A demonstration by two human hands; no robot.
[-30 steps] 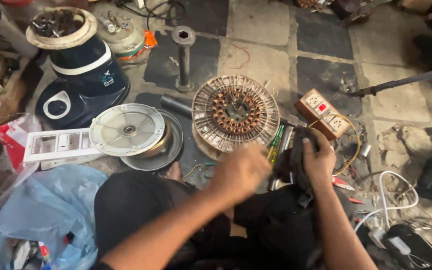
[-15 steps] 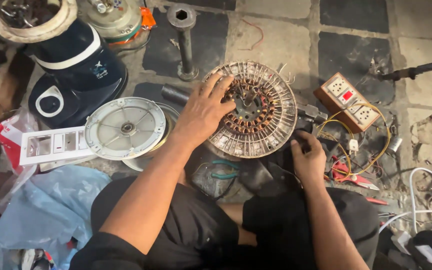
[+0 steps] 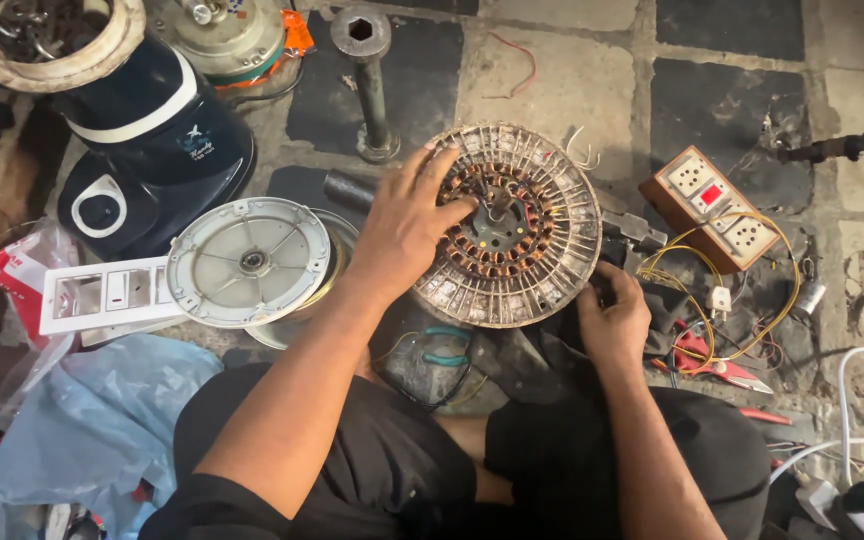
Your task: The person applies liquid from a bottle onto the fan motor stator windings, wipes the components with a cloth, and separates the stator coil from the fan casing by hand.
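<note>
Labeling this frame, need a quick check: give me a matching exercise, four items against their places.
Things:
1. wound motor stator
2. round metal cover
3. wooden socket board
4. white switch plate

Places:
A. right of the stator, yellow wire trailing over it
B. under the left hand
C. far left, beside the round cover
D. just left of the left forearm

Pairs: 1-B, 2-D, 3-A, 4-C
</note>
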